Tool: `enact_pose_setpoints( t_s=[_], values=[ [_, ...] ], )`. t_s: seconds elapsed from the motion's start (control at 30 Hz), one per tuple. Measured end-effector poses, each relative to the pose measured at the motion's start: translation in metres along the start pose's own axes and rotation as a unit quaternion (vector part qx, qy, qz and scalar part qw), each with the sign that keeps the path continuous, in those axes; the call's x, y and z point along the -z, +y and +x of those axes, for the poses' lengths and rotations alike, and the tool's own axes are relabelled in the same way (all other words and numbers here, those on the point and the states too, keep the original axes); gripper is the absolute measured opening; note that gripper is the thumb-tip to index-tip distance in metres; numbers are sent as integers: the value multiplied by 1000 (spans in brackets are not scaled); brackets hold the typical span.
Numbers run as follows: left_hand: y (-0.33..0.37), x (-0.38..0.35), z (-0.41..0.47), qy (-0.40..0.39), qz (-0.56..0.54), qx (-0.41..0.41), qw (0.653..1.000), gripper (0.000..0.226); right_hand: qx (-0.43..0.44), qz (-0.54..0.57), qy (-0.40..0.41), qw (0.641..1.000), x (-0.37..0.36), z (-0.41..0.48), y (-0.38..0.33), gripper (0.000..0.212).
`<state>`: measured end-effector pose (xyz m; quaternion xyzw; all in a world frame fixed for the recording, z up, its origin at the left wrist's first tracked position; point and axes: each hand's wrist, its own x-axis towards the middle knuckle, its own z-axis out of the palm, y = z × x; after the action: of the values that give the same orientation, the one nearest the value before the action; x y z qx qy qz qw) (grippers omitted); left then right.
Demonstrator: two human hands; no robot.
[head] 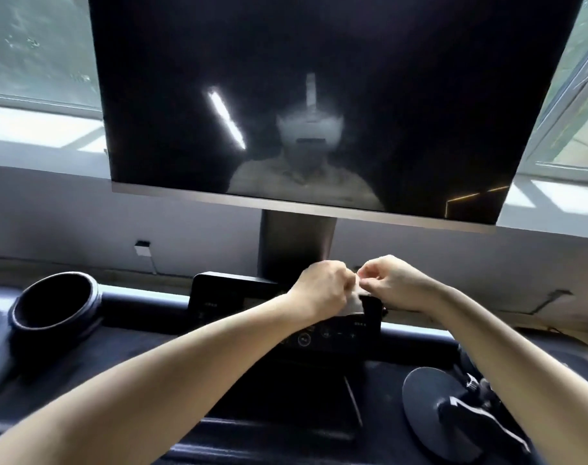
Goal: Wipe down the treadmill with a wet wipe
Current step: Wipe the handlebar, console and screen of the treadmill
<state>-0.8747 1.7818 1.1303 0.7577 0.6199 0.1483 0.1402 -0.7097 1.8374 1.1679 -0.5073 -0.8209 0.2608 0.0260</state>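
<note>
A: Both hands are up over the console. The left hand point(323, 285) and the right hand point(391, 283) are almost knuckle to knuckle, fingers curled in, each pinching an edge of the wet wipe point(354, 302).

B: Where does the wipe sit, exactly?

A: Between the two hands, hanging a little below them, just above the top edge of the treadmill's control panel point(323, 337). Only a small pale patch of it shows; the rest is hidden behind the fingers, so I can't tell for sure whether it's folded or partly opened.

B: How will it handle?

A: My guess is light, limp and damp. It will cling to itself and to skin, and it could tear if pulled hard at one spot. Holding two opposite edges with the fingertips, as here, looks right for spreading it; for wiping, bunching it flat under the fingers would likely serve better.

B: And the surfaces?

A: The big dark screen point(306, 105) above is glossy and shows reflections, so smears would be obvious. The cup holder point(56, 308) at the left and the dark tray point(171, 374) around the panel look dull and less fussy.
</note>
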Motion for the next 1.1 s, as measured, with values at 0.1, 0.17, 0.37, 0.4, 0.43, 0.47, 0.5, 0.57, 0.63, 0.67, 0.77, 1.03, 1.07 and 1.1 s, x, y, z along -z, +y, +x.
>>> enact_pose_setpoints(
  t_s=[0.1,0.17,0.37,0.4,0.43,0.47,0.5,0.57,0.63,0.67,0.77,1.03,1.07,1.1],
  values=[
    [-27,19,-18,2,89,-49,995,32,-5,-11,-10,1000,-5,-1,-13,19],
    [-56,30,-43,14,112,-80,990,22,-2,-33,-23,999,-9,-1,-27,27],
    [-127,44,-88,114,243,3,963,44,16,-150,-31,988,-39,6,-67,20],
    [-117,41,-82,119,223,-2,967,39,15,-157,-24,987,-45,7,-73,18],
    [-104,35,-74,116,207,-20,971,30,10,-161,-13,987,-49,9,-77,16],
    [-93,27,-69,107,190,-34,975,22,4,-164,-1,987,-53,10,-81,15],
    [-82,21,-65,103,173,-48,978,19,-2,-165,11,986,-55,10,-82,16],
    [-84,21,-70,122,152,-41,980,11,-1,-176,24,984,-57,8,-83,19],
    [-110,31,-85,158,159,-10,975,9,0,-177,31,984,-58,5,-84,22],
    [-125,36,-93,190,152,2,970,9,-3,-176,37,984,-58,3,-84,25],
    [-157,45,-112,234,121,29,964,23,-19,-170,55,984,-61,2,-89,28],
    [-143,1,-149,342,-237,308,856,42,-50,-153,116,980,-78,-3,-93,29],
    [-135,-11,-157,356,-258,322,839,40,-55,-148,127,979,-83,-5,-94,28],
    [-128,-21,-163,373,-277,329,822,37,-59,-143,141,978,-88,-6,-95,28]
  ],
)
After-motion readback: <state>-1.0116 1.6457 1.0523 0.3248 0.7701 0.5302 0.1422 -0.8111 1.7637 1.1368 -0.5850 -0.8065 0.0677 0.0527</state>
